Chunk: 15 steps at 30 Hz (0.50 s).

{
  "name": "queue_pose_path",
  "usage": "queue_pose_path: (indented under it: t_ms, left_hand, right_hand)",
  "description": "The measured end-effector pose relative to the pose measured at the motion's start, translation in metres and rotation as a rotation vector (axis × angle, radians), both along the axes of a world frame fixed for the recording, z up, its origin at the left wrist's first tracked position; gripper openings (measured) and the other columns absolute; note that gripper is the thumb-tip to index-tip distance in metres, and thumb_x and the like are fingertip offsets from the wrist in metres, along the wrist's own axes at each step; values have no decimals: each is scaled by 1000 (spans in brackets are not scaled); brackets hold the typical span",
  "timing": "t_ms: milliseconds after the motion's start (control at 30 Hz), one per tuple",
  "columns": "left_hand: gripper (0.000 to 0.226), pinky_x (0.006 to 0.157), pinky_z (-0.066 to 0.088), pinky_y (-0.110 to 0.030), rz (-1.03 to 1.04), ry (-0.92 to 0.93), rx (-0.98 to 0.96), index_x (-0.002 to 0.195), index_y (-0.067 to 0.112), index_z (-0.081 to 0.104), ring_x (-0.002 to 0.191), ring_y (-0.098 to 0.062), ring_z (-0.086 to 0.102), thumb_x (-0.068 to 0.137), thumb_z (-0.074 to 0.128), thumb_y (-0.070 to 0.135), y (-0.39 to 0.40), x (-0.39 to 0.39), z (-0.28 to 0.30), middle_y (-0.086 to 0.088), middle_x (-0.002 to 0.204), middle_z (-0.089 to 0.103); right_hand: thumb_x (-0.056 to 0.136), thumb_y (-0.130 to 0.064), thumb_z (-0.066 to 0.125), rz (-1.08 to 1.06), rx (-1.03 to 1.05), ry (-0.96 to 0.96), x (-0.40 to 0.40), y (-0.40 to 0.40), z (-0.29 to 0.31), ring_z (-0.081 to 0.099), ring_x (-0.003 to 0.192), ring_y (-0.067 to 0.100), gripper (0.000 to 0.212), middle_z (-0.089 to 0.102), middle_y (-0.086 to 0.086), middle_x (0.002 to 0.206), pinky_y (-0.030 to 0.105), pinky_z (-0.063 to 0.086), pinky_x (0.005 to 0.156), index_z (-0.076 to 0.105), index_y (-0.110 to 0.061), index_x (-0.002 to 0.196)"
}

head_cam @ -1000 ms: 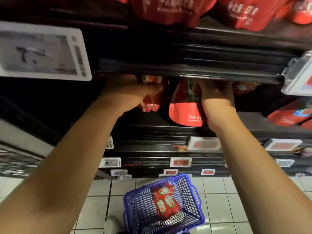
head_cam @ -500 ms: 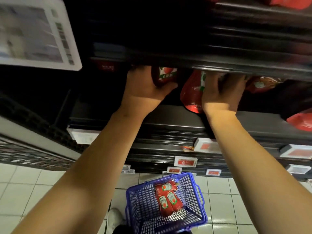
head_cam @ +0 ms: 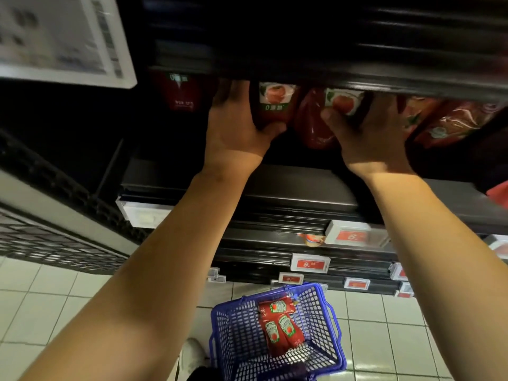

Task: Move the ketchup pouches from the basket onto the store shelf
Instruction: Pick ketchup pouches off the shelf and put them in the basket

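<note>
Now each hand (head_cam: 236,127) grips shelf pouch (head_cam: 275,105).

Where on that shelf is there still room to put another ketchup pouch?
The bare shelf shows in front of the pouches, beneath both wrists. A dark gap lies between the far-left pouch and the left hand. It is crowded between the left hand and right hand, and further right, where pouches sit packed together.
</note>
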<state>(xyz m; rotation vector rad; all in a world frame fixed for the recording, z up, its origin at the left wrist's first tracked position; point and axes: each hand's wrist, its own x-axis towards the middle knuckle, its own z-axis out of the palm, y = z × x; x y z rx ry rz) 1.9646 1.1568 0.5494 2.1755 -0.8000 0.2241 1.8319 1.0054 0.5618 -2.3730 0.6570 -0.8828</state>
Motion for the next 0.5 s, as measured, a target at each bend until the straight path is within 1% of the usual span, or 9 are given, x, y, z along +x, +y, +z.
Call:
queue_pose_path:
  t_ms: [33,100,167,200,267,333,400,433,500]
  left_hand:
    - [92,108,33,-27,7,-10,-10,144,11,44,134,-29,48,69,88,40,1,0,0,-9,143,53]
    - [95,108,31,-24,8,-22,-33,146,13,42,134,-29,47,67,90,33,1,-1,0,-8,143,52]
    - [95,107,30,-23,7,-24,-46,147,13,40,135,-29,46,68,90,30,1,-2,0,-6,143,53]
    - [95,109,31,-26,7,-28,-40,148,13,39,136,-30,45,69,89,30,-1,-2,0,-6,143,52]
    - [95,112,34,-37,24,-56,13,150,14,36,139,-33,41,72,86,35,-3,0,0,-9,147,47]
    - [98,113,34,-41,87,-105,85,152,17,32,141,-35,34,72,84,43,-5,2,-1,-9,152,41]
    - [105,112,35,-43,140,-93,103,153,18,28,142,-36,31,70,84,47,-6,3,0,-11,154,36]
    - [108,112,36,-46,148,-63,79,154,17,26,142,-37,32,69,86,47,-6,3,1,-13,154,35]
    - [108,113,39,-48,137,-24,58,153,15,26,140,-37,35,69,87,46,-10,3,2,-14,151,39]
  right_hand:
    - [93,-30,71,-10,9,3,5,1,2,39,137,35,72,46,31,143,5,15,109,38,10,142]
    - [93,-28,70,-17,31,11,12,2,3,43,137,37,70,47,27,144,19,24,111,37,8,143]
    - [95,-29,68,-33,54,19,14,4,0,41,139,37,72,44,26,147,27,27,113,33,7,146]
    - [95,-31,67,-47,64,36,12,4,-3,38,141,36,75,41,25,150,28,25,114,30,6,148]
    - [93,-38,68,-110,60,76,9,8,-6,31,145,34,85,32,22,157,23,20,114,22,0,154]
    - [89,-41,71,-190,54,88,9,13,-8,27,146,33,91,28,19,159,18,16,110,21,-6,156]
    - [88,-36,73,-234,64,79,12,20,-8,26,146,34,91,26,18,159,13,14,108,21,-5,156]
    - [90,-33,72,-237,58,84,16,23,-8,26,146,36,89,25,20,160,14,13,109,20,-3,155]
    - [92,-29,70,-216,60,101,25,24,-6,26,145,38,86,25,23,159,21,13,113,19,1,154]
